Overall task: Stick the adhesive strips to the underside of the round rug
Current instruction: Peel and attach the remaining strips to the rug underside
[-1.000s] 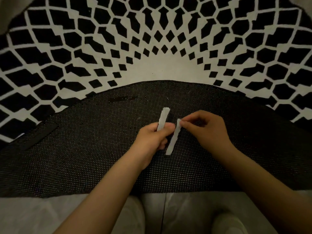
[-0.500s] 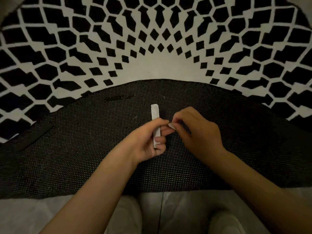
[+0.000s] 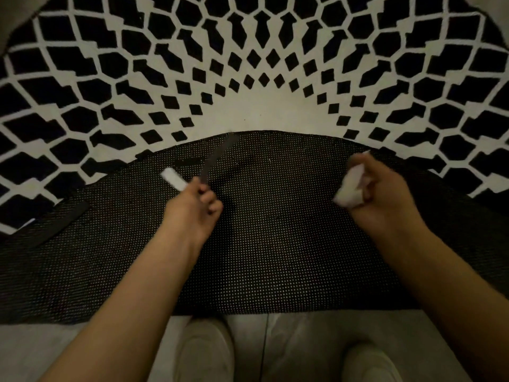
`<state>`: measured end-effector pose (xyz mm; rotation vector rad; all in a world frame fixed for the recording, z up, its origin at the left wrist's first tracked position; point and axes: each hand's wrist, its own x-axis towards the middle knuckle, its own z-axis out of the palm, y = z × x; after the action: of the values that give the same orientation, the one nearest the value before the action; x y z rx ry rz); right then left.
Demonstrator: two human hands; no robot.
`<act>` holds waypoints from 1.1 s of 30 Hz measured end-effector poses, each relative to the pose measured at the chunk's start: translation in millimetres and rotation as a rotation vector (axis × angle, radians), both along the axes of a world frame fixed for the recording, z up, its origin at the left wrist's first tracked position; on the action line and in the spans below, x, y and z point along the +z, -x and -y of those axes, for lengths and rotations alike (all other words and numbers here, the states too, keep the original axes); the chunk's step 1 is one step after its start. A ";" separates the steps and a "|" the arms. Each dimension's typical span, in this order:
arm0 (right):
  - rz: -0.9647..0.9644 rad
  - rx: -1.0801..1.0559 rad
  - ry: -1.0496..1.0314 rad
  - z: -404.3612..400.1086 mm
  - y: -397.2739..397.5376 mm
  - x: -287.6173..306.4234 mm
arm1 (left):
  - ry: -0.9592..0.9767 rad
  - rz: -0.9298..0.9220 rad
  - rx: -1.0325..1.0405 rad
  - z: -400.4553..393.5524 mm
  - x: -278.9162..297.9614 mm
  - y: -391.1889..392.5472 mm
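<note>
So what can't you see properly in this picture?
- Head view: the white paper in the right hand is blurred by motion, so its shape is unclear.
- The lower ends of the dark strip and white strip are hidden in the left hand grip.
- The rug is cut off by the picture's edges.
- The folded-over underside hides the pattern beneath it.

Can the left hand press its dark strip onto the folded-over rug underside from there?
Probably yes: the left hand holds the dark strip just above the bare rug underside, nothing between.
</note>
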<state>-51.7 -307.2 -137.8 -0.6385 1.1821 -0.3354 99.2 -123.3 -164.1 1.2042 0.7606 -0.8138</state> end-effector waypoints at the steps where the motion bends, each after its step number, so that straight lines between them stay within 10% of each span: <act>1: -0.034 -0.016 0.030 9.9 3.1 1.2 | -0.022 0.053 0.061 -6.3 2.7 -8.3; 19: -0.316 0.898 0.452 -44.1 -55.9 -5.9 | -0.375 0.581 -0.676 -24.0 8.8 -5.9; 30: -0.370 0.713 0.560 -41.3 -104.4 -26.6 | -0.477 0.630 -0.340 -12.0 -1.6 -29.2; 33: -0.411 0.714 0.572 -31.7 -118.0 -32.5 | -0.640 0.974 -0.677 -11.3 -5.1 -35.6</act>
<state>66.2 -275.6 -170.3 -1.6311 1.1565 0.0870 134.7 -112.0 -169.2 2.2412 -0.2600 -0.3889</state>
